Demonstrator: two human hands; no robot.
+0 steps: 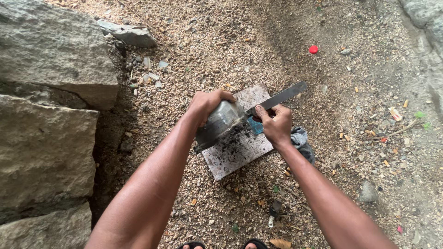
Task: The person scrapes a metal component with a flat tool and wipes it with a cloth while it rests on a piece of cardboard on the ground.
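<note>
- Your left hand point(207, 103) was wrapped over the top of a round, grey metal pot point(219, 123), fingers curled tight on its rim, tilting it on its side.
- Your right hand point(275, 125) was closed around the handle of a long flat blade point(279, 97), which ran out toward 1 o'clock; its near end met the pot's side.
- The pot rested on a pale flat slab point(237, 154) lying on the gravel ground point(221, 50), the slab smeared with black soot just below the pot.
- A grey cloth point(302, 140) lay bunched at 3 o'clock of the slab, touching your right wrist.
- Large stone blocks point(46, 138) stood at 9 o'clock, and a small red cap point(314, 49) lay well apart at 1 o'clock.
</note>
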